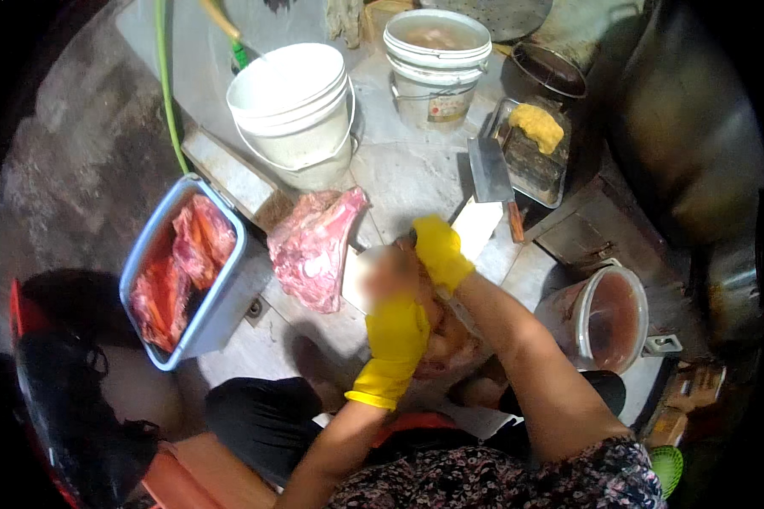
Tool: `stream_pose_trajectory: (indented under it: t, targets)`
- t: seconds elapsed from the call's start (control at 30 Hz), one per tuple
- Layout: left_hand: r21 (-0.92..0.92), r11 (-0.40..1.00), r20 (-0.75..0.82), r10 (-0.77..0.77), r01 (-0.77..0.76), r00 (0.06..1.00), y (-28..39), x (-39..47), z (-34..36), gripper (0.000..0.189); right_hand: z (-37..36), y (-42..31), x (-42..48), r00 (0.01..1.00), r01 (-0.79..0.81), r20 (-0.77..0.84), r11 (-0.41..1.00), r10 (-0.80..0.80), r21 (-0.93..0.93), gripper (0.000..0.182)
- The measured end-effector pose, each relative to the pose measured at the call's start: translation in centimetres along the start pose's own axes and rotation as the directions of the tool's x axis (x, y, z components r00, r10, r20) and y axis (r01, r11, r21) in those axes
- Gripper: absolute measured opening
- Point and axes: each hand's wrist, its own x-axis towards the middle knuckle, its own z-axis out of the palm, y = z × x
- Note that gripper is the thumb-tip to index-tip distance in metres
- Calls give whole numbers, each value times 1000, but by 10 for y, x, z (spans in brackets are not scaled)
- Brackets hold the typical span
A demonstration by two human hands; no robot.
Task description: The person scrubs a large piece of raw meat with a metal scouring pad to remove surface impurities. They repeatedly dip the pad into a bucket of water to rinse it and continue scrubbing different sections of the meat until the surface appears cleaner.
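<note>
My left hand [398,334], in a yellow rubber glove, is on a brownish piece of meat [425,289] between my knees; a blurred patch covers its fingertips. My right hand [442,253], gloved the same way, is closed like a fist just beyond it. A small dark part, perhaps a tool's handle, shows at its fingers. More meat [449,356] lies below my hands, partly hidden by my right forearm. Left of them, a large raw pink cut of meat [312,251] rests on the tiled floor [407,184].
A blue-rimmed tub [239,254] holds raw meat at left. Behind stand a white bucket [293,137] under a hose [221,19] and a filled bucket [436,95]. A cleaver [489,168] leans by a metal tray [531,175] with a yellow cloth [536,127]. A clear bucket [563,312] of reddish liquid is right.
</note>
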Motion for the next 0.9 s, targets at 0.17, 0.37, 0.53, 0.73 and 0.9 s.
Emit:
stream_pose_trajectory:
  t: [0.17,0.37,0.53,0.73,0.9]
  targets:
    - [214,977,148,-52,20,988,-5,-10,3,34,-46,-4,13,971,124,-215,990,-107,66,25]
    - [156,987,49,-50,42,998,-9,-18,10,32,-188,32,-103,908,-137,-336,934,252,329,52]
    - [120,992,93,-54,43,994,4,-5,1,30,-262,134,-226,664,-439,-533,851,524,290,52]
    - [165,986,59,-8,-2,998,-4,-8,5,25,-233,228,-283,636,-720,-499,685,588,-110,37]
    - [70,997,-7,36,-35,999,4,1,7,19,-247,314,-293,671,-661,-357,742,650,108,40]
